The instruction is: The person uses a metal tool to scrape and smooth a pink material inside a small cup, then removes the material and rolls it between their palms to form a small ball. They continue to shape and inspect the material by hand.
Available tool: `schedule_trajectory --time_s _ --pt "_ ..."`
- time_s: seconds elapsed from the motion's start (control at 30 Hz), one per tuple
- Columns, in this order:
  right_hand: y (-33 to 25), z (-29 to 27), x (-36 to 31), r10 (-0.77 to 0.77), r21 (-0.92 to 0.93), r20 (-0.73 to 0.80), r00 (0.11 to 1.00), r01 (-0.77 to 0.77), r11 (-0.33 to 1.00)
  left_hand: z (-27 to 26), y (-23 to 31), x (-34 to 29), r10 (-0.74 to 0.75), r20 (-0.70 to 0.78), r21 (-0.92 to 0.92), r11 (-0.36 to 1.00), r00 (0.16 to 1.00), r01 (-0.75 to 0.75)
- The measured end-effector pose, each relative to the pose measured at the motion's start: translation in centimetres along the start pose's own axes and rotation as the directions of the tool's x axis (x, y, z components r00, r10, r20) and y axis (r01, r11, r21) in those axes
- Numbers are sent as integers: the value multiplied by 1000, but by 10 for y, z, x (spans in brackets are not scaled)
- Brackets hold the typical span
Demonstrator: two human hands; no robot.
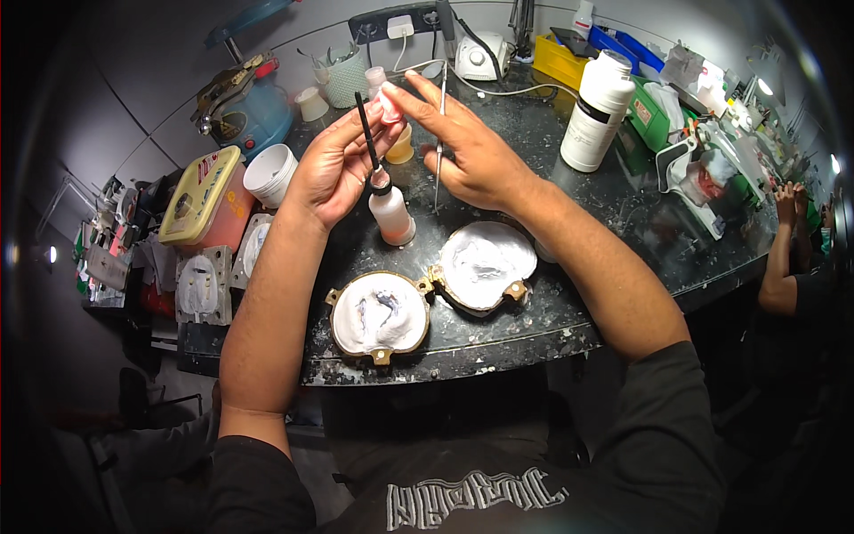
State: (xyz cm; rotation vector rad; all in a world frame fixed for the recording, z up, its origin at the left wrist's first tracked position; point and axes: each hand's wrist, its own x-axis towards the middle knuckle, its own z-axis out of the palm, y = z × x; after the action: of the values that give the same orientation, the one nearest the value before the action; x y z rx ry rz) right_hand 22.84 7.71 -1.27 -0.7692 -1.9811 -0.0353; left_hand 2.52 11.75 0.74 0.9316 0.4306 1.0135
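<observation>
A small pink, soft-looking piece (389, 109) is pinched at the fingertips of my left hand (336, 169). My right hand (471, 147) keeps a thin metal dental spatula (441, 116) upright between its fingers, while its index fingertip reaches to the pink piece. Just below the hands stands a small bottle (391, 214) of pale liquid, with a long black stem rising from its neck past my left fingers. Closer to me lie two brass flask halves filled with white plaster: the left half (356, 334) and the right half (485, 258), each with a moulded hollow.
Behind the hands are a yellowish cup (400, 147) and a textured tool holder (342, 80). A large white bottle (598, 116) stands at right, near a green bin (649, 116). At left are a yellow-lidded tub (203, 196) and stacked white cups (270, 173). Another person's hands (789, 200) show far right.
</observation>
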Motion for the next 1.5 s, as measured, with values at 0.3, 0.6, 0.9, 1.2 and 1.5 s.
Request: schedule_trajectory --time_s 0.3,0.6,0.9,1.2,1.5 --pt "-2 -8 5 78 234 -131 988 -46 971 4 -3 -1 53 -54 278 960 997 -36" --pt "12 -8 0 -17 96 -42 999 21 995 5 0 -5 39 -23 378 925 999 -28" --pt "52 -33 -21 698 -584 266 665 -465 665 5 7 -9 -106 180 177 981 978 74" --pt "47 -37 -20 487 -543 120 865 -353 762 5 5 -5 -163 146 155 978 976 140" --pt "-8 -22 12 -76 -43 -192 978 69 997 10 4 -9 -81 75 353 934 994 49"
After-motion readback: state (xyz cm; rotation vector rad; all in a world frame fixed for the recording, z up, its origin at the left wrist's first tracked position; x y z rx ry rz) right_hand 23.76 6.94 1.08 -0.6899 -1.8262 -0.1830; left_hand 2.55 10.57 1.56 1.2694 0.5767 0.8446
